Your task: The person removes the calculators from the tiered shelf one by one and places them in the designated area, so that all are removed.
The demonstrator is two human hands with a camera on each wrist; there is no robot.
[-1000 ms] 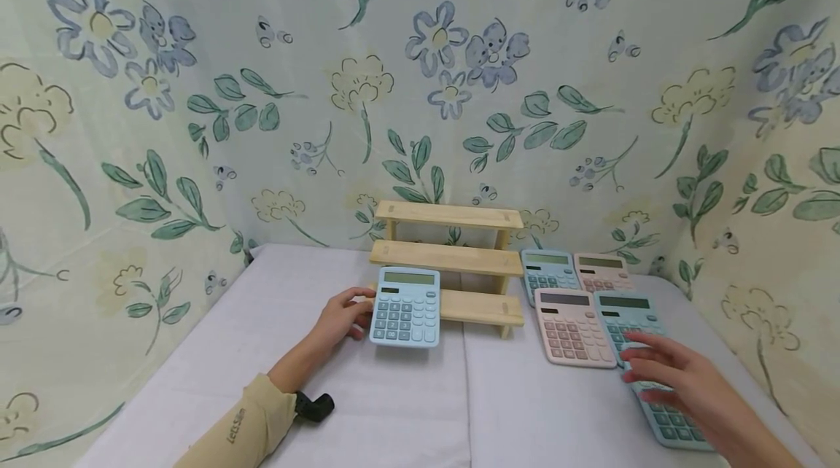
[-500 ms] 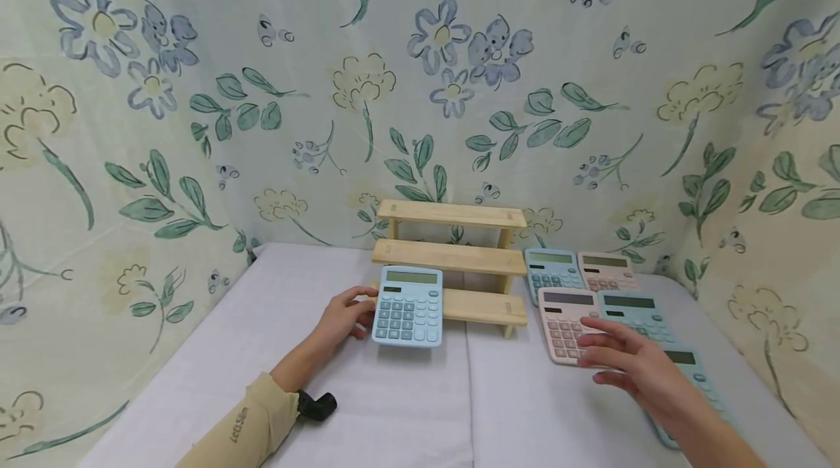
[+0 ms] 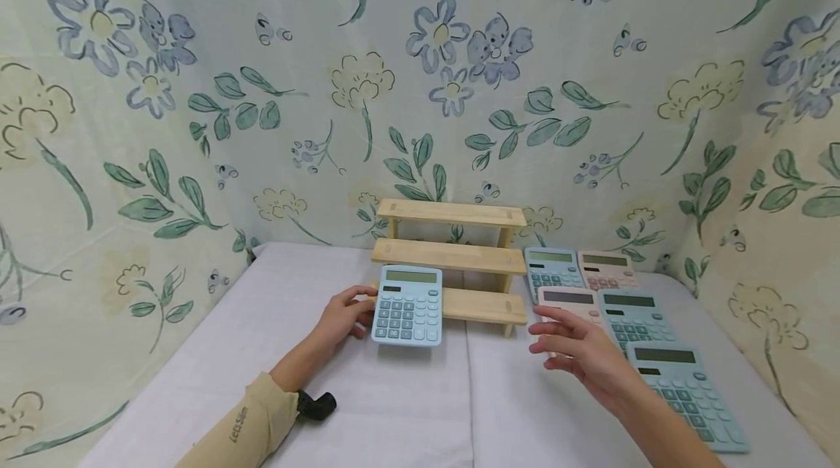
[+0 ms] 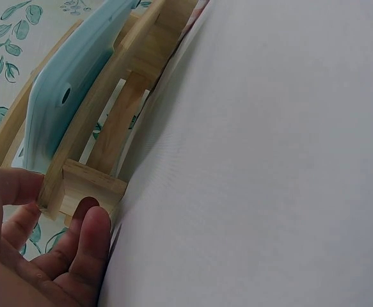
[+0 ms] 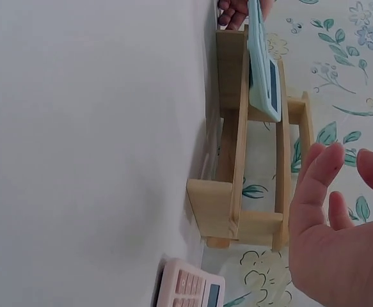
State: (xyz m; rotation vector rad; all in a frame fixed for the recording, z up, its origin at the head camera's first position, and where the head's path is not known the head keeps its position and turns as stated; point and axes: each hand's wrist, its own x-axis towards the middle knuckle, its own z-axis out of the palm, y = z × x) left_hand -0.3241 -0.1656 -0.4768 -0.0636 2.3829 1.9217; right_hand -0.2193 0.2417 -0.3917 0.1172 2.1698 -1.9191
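My left hand [image 3: 341,316] holds the left end of a three-tier wooden display stand [image 3: 453,255]; in the left wrist view, fingertips [image 4: 95,224] lie by the end of its lowest board. On that lowest board a blue calculator [image 3: 407,306] leans back, keys facing me. My right hand [image 3: 584,351] hovers to the right of the stand, fingers apart and loosely bent, holding nothing. Beneath and behind it lies a pink calculator [image 3: 567,298], partly hidden by the hand. The right wrist view also shows the right hand [image 5: 340,230] apart from the stand.
To the right lie more calculators: a blue one [image 3: 551,270] and a pink one [image 3: 604,271] at the back, a blue one [image 3: 633,315] in the middle, another blue one [image 3: 689,388] nearest me. A white cloth [image 3: 420,410] covers the table; a floral curtain [image 3: 315,89] hangs behind.
My right hand has moved left, away from the nearest blue calculator and over to the front pink one. The left hand, stand and leaning calculator stay in place.
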